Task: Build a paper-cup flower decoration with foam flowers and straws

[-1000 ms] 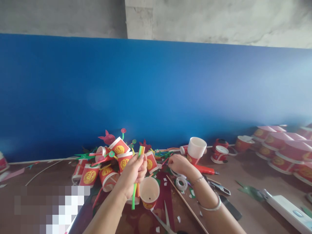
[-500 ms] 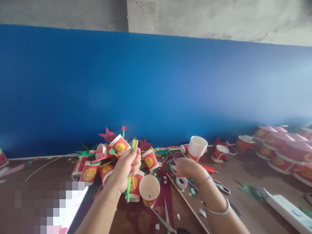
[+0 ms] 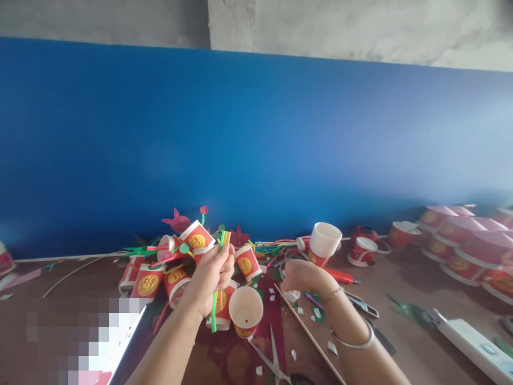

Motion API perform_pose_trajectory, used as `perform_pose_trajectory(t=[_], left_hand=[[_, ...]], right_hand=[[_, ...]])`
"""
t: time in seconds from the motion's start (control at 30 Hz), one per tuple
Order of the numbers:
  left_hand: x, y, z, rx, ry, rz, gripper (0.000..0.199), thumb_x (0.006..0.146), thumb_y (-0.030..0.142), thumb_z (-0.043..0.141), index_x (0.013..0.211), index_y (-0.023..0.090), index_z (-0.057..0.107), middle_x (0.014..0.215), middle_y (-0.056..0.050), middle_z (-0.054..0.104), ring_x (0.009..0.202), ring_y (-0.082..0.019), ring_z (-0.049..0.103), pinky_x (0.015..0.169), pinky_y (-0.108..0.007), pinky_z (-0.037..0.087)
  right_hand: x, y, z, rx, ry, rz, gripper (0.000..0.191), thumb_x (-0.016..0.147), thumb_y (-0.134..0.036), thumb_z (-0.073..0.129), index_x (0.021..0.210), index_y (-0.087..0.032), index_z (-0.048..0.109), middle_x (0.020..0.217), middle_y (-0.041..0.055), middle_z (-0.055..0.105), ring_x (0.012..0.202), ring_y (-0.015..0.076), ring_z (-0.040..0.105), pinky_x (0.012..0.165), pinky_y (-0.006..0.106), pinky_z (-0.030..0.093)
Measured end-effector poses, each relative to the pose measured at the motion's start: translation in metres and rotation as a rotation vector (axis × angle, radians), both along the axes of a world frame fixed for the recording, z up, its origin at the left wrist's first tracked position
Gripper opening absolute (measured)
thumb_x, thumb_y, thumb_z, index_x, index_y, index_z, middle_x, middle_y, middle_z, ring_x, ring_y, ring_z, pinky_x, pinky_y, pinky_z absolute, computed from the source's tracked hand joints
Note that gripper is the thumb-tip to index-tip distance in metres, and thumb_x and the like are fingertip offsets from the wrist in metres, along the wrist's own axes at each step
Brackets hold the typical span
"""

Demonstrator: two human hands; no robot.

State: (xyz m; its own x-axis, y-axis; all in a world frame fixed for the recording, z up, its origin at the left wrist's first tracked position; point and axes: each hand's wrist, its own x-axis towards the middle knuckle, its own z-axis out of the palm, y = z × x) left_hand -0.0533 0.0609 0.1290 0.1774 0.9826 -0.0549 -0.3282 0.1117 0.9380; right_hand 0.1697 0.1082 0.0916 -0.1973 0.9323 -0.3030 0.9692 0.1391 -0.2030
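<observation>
My left hand (image 3: 216, 272) is closed around a bundle of green, yellow and orange strips (image 3: 225, 239), whose ends stick out above and below the fist. Right of it my right hand (image 3: 298, 275) hangs over the table, bent down at the wrist; its fingertips are hidden, so what they hold cannot be made out. A white tape roll (image 3: 292, 295) shows partly beneath it. Between the hands an open paper cup (image 3: 246, 310) stands near a small red cup (image 3: 248, 262). Scissors (image 3: 273, 355) lie open in front of the cup.
Decorated red cups (image 3: 148, 283) are heaped at the left. A white cup stack (image 3: 325, 240) stands behind my right hand. A wooden stick (image 3: 308, 334), a red cutter (image 3: 340, 276) and a glue gun (image 3: 468, 342) lie at the right. A blue panel (image 3: 256, 144) rises behind.
My left hand has shifted slightly right with the strips. My right hand has moved a little left and down, now covering more of the tape roll.
</observation>
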Motion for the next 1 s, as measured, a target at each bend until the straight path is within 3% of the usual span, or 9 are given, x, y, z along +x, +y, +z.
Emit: perform_pose_trajectory(t=[0.17,0.23,0.37,0.47,0.53,0.63,0.77,0.83,1.0], left_hand=[[0.006,-0.004,0.001,-0.014,0.068,-0.032,0.03,0.081,0.047,0.056,0.077,0.018,0.046,0.052,0.011,0.023,0.04,-0.002,0.012,0.036,-0.015,0.008],[0.01,-0.008,0.002,-0.004,0.124,-0.056,0.03,0.08,0.045,0.058,0.077,0.018,0.047,0.052,0.011,0.024,0.04,-0.002,0.015,0.037,-0.015,0.011],[0.016,-0.016,-0.001,0.121,0.2,-0.092,0.026,0.076,0.034,0.066,0.094,0.018,0.056,0.061,0.006,0.046,0.051,-0.005,0.04,0.048,-0.016,0.033],[0.021,-0.016,-0.004,0.222,0.24,-0.105,0.032,0.076,0.03,0.066,0.104,0.018,0.057,0.077,0.0,0.059,0.074,-0.014,0.054,0.068,-0.023,0.043],[0.024,-0.015,-0.006,0.284,0.263,-0.105,0.03,0.079,0.031,0.063,0.104,0.017,0.058,0.087,-0.003,0.063,0.082,-0.017,0.056,0.076,-0.026,0.044],[0.026,-0.011,-0.01,0.352,0.336,-0.03,0.023,0.083,0.033,0.056,0.099,0.016,0.057,0.089,-0.004,0.063,0.082,-0.018,0.057,0.075,-0.027,0.044],[0.024,-0.006,-0.018,0.368,0.502,0.16,0.022,0.085,0.038,0.05,0.085,0.017,0.053,0.073,0.0,0.058,0.07,-0.016,0.055,0.064,-0.025,0.043],[0.022,-0.005,-0.02,0.356,0.527,0.193,0.024,0.086,0.041,0.048,0.082,0.017,0.051,0.069,0.001,0.055,0.066,-0.015,0.055,0.061,-0.025,0.043],[0.022,-0.006,-0.019,0.358,0.503,0.177,0.029,0.081,0.04,0.057,0.099,0.017,0.053,0.084,-0.003,0.063,0.078,-0.018,0.06,0.069,-0.027,0.047]], right_hand=[[0.004,0.0,0.013,-0.039,0.287,0.083,0.025,0.069,-0.025,0.055,0.047,-0.016,0.046,0.044,-0.0047,0.038,0.045,0.0078,0.035,0.043,0.021,0.027],[0.002,-0.003,0.018,-0.081,0.54,0.121,0.026,0.075,-0.03,0.052,0.053,-0.017,0.047,0.047,-0.0054,0.037,0.047,0.0071,0.032,0.044,0.021,0.026],[-0.008,-0.011,0.024,-0.332,1.239,0.131,0.031,0.073,-0.035,0.059,0.052,-0.018,0.044,0.046,-0.0068,0.034,0.044,0.0061,0.025,0.043,0.022,0.02],[-0.018,-0.017,0.027,-0.52,1.448,0.082,0.035,0.068,-0.037,0.067,0.05,-0.018,0.043,0.044,-0.0092,0.028,0.042,0.0045,0.018,0.041,0.022,0.014],[-0.025,-0.021,0.028,-0.569,1.513,0.044,0.035,0.066,-0.037,0.07,0.051,-0.017,0.044,0.045,-0.0097,0.027,0.042,0.004,0.018,0.041,0.021,0.013],[-0.035,-0.028,0.028,-0.443,1.552,-0.031,0.033,0.073,-0.04,0.067,0.058,-0.016,0.05,0.048,-0.0074,0.036,0.044,0.0051,0.026,0.042,0.021,0.017],[-0.041,-0.037,0.029,-0.287,1.477,0.051,0.03,0.078,-0.044,0.064,0.072,-0.015,0.062,0.06,-0.0035,0.052,0.051,0.0063,0.039,0.049,0.021,0.029],[-0.043,-0.04,0.032,-0.264,1.447,0.082,0.026,0.077,-0.041,0.066,0.08,-0.015,0.065,0.069,-0.0013,0.059,0.059,0.0082,0.047,0.057,0.021,0.035],[-0.045,-0.045,0.039,-0.147,1.436,-0.005,0.02,0.079,-0.037,0.063,0.08,-0.017,0.067,0.073,-0.0006,0.061,0.071,0.012,0.052,0.068,0.024,0.039]])
